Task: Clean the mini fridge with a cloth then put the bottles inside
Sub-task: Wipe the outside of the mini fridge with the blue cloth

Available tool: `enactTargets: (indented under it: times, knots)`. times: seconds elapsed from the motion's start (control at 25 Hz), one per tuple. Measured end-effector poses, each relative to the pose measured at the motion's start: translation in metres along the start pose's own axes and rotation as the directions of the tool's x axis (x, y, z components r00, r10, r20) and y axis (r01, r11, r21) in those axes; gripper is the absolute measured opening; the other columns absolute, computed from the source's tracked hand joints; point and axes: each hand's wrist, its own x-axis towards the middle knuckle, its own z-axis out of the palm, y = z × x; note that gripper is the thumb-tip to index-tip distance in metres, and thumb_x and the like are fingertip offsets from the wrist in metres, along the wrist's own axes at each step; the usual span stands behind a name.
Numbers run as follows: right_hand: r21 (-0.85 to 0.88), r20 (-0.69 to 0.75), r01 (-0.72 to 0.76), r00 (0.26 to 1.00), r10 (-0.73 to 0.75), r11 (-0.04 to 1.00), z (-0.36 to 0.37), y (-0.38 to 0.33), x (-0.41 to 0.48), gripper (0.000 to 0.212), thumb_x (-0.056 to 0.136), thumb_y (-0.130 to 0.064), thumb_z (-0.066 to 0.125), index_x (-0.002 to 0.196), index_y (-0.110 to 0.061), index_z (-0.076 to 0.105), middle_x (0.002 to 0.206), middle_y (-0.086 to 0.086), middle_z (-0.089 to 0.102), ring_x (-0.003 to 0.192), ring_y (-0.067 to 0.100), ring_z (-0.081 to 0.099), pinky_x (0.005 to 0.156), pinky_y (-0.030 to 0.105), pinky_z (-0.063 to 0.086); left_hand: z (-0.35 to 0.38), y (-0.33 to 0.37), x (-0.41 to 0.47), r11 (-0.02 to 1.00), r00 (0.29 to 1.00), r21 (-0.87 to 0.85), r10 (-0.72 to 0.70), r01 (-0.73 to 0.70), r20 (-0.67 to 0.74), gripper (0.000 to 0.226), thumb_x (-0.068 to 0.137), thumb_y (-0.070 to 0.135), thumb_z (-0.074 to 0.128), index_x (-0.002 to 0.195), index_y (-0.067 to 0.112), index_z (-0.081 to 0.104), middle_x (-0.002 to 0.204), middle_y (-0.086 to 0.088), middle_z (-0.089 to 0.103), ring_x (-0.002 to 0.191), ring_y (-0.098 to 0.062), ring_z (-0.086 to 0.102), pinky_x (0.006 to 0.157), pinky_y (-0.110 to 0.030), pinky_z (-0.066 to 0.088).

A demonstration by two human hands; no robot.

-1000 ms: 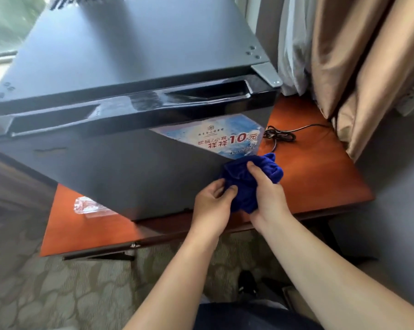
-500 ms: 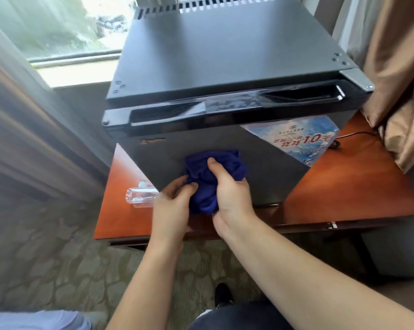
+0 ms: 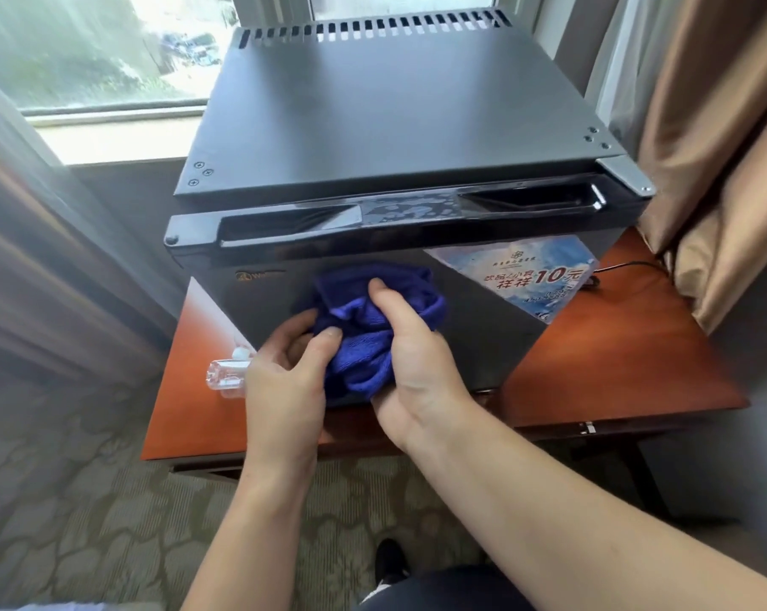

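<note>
Fingers (image 3: 293, 324) of left hand (image 3: 284, 381) and right hand (image 3: 412, 368) curl round 1 blue cloth (image 3: 359, 368) against 1 mini fridge (image 3: 372, 125). 1 bottle (image 3: 222, 374) left of them, wooden table (image 3: 615, 368) under, window (image 3: 86, 50) beyond

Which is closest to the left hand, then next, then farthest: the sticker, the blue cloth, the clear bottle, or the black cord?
1. blue cloth: gripped in the left hand itself.
2. bottle: lying on the table, just left of the hand.
3. sticker: on the fridge door, off to the right.
4. black cord: far right on the table.
</note>
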Motion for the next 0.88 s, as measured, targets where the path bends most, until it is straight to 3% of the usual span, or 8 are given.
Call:
enactTargets:
  times: [0.12,0.36,0.44,0.52,0.72,0.8,0.88]
  knots:
    - [0.031,0.04,0.007,0.999,-0.008,1.0,-0.025,-0.04,-0.006,0.045,0.091,-0.031,0.074,0.125,-0.001,0.069,0.117,0.023,0.074,0.108,0.04,0.073,0.092,0.048,0.061,0.041,0.005,-0.012,1.0,0.999,-0.016,0.019,-0.018,0.046,0.029,0.091,0.012,0.075,0.12,0.012,0.07,0.1,-0.007,0.08,0.098,-0.022,0.076,0.088,-0.034,0.06]
    - [0.046,0.067,0.004,0.998,-0.007,0.999,-0.096,-0.127,-0.01,0.049,0.094,-0.035,0.068,0.129,-0.002,0.067,0.121,0.025,0.072,0.116,0.043,0.069,0.104,0.055,0.053,0.139,0.007,-0.049,0.997,0.989,0.027,0.071,-0.075,0.131,0.027,0.089,0.013,0.078,0.115,0.018,0.071,0.095,-0.007,0.079,0.091,-0.02,0.076,0.081,-0.03,0.06]
    - [0.039,0.07,0.011,0.997,-0.013,0.999,-0.117,-0.151,-0.01,0.047,0.095,-0.034,0.066,0.128,-0.001,0.067,0.119,0.024,0.073,0.116,0.042,0.069,0.101,0.052,0.056,0.168,0.005,-0.057,0.995,0.987,0.042,0.082,-0.088,0.138,0.031,0.084,0.022,0.081,0.114,0.02,0.071,0.094,-0.006,0.079,0.09,-0.019,0.076,0.079,-0.03,0.06]
    - [0.021,0.074,0.048,0.996,-0.049,0.999,-0.133,-0.171,-0.01,0.043,0.094,-0.031,0.067,0.126,-0.002,0.069,0.117,0.023,0.074,0.11,0.04,0.072,0.088,0.045,0.062,0.193,0.002,-0.064,0.995,0.987,0.052,0.078,-0.086,0.138,0.037,0.079,0.028,0.078,0.114,0.02,0.071,0.093,-0.006,0.079,0.089,-0.018,0.076,0.078,-0.031,0.059]
    - [-0.227,0.102,0.348,0.937,-0.333,0.91,-0.162,-0.218,-0.006,0.013,0.091,-0.016,0.072,0.103,-0.01,0.075,0.103,0.018,0.078,0.092,0.035,0.076,0.075,0.044,0.063,0.238,-0.007,-0.08,0.989,0.977,0.093,0.092,-0.111,0.19,0.028,0.091,0.015,0.076,0.112,0.03,0.066,0.102,0.0,0.08,0.099,-0.012,0.076,0.083,-0.028,0.06]
    - [-0.295,0.159,0.44,0.898,-0.411,0.848,-0.164,-0.233,-0.003,0.019,0.087,-0.017,0.077,0.105,-0.008,0.075,0.105,0.02,0.077,0.098,0.037,0.076,0.082,0.05,0.063,0.242,-0.001,-0.084,0.979,0.963,0.147,0.104,-0.143,0.249,0.029,0.095,0.009,0.07,0.113,0.032,0.066,0.104,0.009,0.079,0.101,-0.006,0.074,0.086,-0.024,0.059]
    - [-0.301,0.206,0.56,0.828,-0.521,0.772,-0.16,-0.243,-0.001,0.031,0.08,-0.022,0.08,0.104,-0.005,0.072,0.104,0.022,0.076,0.096,0.032,0.075,0.087,0.053,0.061,0.236,0.011,-0.084,0.947,0.937,0.23,0.143,-0.223,0.319,0.026,0.097,0.012,0.069,0.119,0.026,0.07,0.106,0.012,0.079,0.101,-0.006,0.074,0.091,-0.032,0.06]
